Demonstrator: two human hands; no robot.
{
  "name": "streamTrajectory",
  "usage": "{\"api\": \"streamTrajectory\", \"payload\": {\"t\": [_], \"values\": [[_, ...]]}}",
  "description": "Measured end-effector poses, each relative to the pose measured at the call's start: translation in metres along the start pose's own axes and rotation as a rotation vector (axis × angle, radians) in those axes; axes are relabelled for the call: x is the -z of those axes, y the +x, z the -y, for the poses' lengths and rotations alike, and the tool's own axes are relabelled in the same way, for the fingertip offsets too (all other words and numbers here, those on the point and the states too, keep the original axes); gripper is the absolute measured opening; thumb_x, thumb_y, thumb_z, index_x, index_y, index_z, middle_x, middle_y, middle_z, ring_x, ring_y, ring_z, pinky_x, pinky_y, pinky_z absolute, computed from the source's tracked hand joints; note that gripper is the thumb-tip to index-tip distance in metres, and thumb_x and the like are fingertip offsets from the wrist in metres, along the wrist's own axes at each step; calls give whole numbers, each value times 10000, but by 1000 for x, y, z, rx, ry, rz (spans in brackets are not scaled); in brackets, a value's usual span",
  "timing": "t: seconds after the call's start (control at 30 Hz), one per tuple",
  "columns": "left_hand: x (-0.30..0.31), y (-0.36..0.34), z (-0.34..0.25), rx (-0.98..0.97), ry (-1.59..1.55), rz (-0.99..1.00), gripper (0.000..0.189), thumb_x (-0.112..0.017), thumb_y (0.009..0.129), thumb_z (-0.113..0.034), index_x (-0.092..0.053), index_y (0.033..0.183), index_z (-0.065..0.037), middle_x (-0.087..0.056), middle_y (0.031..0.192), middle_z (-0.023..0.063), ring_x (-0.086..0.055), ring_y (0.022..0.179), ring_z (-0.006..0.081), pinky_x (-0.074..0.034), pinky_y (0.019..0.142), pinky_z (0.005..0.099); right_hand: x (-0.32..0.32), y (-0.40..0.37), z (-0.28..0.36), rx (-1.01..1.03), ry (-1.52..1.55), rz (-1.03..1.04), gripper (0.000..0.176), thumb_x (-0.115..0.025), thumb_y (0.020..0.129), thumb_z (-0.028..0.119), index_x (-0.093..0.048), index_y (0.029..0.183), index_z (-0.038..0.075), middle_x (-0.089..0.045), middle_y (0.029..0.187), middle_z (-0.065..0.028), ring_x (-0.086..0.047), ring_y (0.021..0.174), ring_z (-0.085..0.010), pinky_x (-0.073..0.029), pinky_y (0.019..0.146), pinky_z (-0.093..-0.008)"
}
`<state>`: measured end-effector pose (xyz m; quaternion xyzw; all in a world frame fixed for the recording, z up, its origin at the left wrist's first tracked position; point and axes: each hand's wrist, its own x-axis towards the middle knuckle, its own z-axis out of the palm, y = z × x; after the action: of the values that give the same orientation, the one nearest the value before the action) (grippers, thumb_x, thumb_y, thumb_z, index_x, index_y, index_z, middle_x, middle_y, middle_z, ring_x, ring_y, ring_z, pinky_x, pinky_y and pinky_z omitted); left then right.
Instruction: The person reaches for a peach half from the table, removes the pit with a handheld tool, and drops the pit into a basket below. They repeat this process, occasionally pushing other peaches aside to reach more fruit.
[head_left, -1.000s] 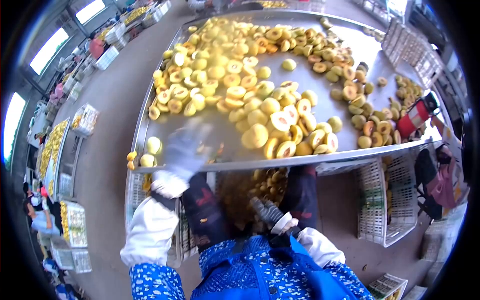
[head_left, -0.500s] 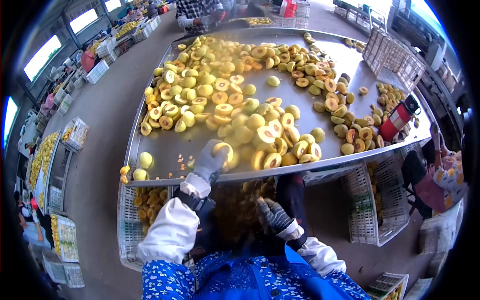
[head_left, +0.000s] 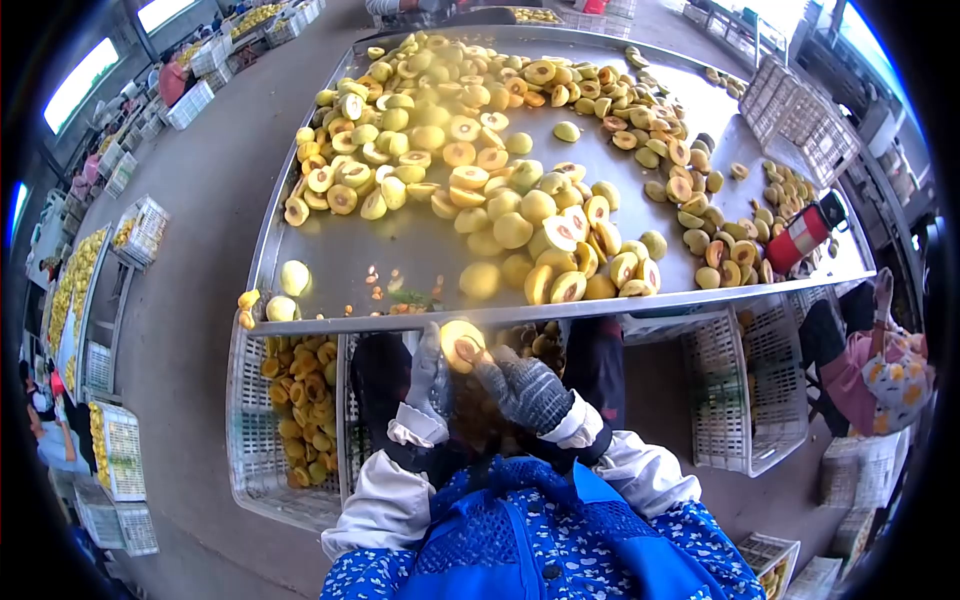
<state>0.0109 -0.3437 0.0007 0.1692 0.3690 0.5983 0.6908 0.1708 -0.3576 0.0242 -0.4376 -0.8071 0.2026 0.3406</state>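
My left hand (head_left: 429,375), in a pale grey glove, is closed around the side of a yellow peach half (head_left: 462,345), its cut face up and a brown-red middle showing. My right hand (head_left: 532,388), in a dark grey glove, is curled with its fingertips at the right edge of that peach half. Whatever may be inside the right fingers is hidden. Both hands are just below the near edge of a metal table (head_left: 400,252). On it lies a large heap of peach halves (head_left: 510,230), many with cut faces up.
Small pit bits (head_left: 376,283) and two pale peaches (head_left: 294,278) lie near the table's front left. A crate of peach halves (head_left: 300,430) stands below left, another white crate (head_left: 722,400) below right. A red bottle (head_left: 800,238) and a tipped crate (head_left: 800,115) rest on the table's right.
My left hand has drawn back from the heap to below the table edge, bringing a peach half. My right hand has risen to meet it. The view has tilted down.
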Motion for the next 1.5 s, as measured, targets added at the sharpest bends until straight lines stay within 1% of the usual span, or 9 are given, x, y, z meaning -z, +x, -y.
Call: {"api": "streamTrajectory", "payload": {"t": [0.37, 0.5, 0.77, 0.93, 1.07, 1.2, 1.3, 1.4, 1.5], "values": [[-1, -4, 13, -149, 309, -138, 373, -432, 955, -349, -582, 908, -11, -617, 785, 68, -601, 692, 179, -503, 629, 311, -2, -11, 6, -92, 16, 85, 245, -501, 925, 296, -496, 885, 54, -518, 504, -190, -523, 429, -368, -367, 394, -483], [4, -5, 14, -551, 1141, -2, 338, -498, 918, -338, -614, 862, -26, -635, 723, 139, -620, 640, 265, -485, 598, 340, 16, -18, 9, -195, 51, 287, 198, -476, 930, 206, -541, 961, 22, -557, 677, -281, -556, 637, -464, -418, 525, -513], [-42, -14, -23, 210, 1122, 117, 536, -456, 884, -540, -667, 800, -54, -635, 715, 158, -604, 690, 316, -456, 670, 389, 38, -22, -16, -623, 797, 716, 375, -425, 980, 328, -571, 1142, 23, -644, 919, -81, -611, 871, -213, -468, 826, -295], [-46, -18, 7, -354, 339, -215, 212, -565, 924, -220, -616, 864, -24, -542, 579, -17, -505, 587, 54, -400, 532, 239, -15, -38, -8, -899, 2001, 433, 412, -392, 981, 395, -569, 1106, 44, -609, 842, -76, -601, 813, -223, -492, 766, -299], [-34, -23, 9, -478, 448, -167, 253, -574, 907, -219, -615, 768, -12, -594, 602, 36, -538, 518, 106, -437, 507, 273, -8, -42, -28, -205, 881, 474, 351, -424, 984, 316, -561, 1127, 26, -615, 950, -114, -602, 895, -193, -488, 800, -324], [-39, -36, -8, -773, 907, 114, 118, -650, 793, -170, -620, 721, -81, -633, 689, 117, -618, 614, 297, -482, 541, 351, 45, -15, -7, -659, 817, 754, 426, -478, 948, 411, -566, 1068, 11, -611, 809, -69, -586, 730, -163, -486, 672, -286], [-48, -33, -16, -1118, 1185, 185, 112, -608, 812, -120, -602, 723, -52, -628, 682, 54, -625, 615, 127, -477, 562, 268, 46, -28, -7, -816, 963, 725, 347, -470, 958, 350, -534, 1122, 52, -592, 882, -28, -548, 729, -101, -466, 649, -235], [-56, -33, 9, -360, 353, 110, 152, -596, 836, -165, -606, 752, -39, -648, 740, 71, -639, 671, 142, -496, 600, 264, 29, -50, 13, -880, 1569, 426, 348, -401, 989, 321, -476, 1213, 65, -579, 958, -26, -558, 791, -103, -471, 709, -225], [-60, -36, -2, -400, 467, 157, 363, -527, 897, -352, -602, 810, -8, -646, 746, 96, -634, 674, 159, -516, 594, 267, 7, -52, 4, -894, 2100, 650, 547, -352, 936, 565, -576, 933, 67, -563, 686, -40, -528, 563, -148, -452, 593, -252]]}}
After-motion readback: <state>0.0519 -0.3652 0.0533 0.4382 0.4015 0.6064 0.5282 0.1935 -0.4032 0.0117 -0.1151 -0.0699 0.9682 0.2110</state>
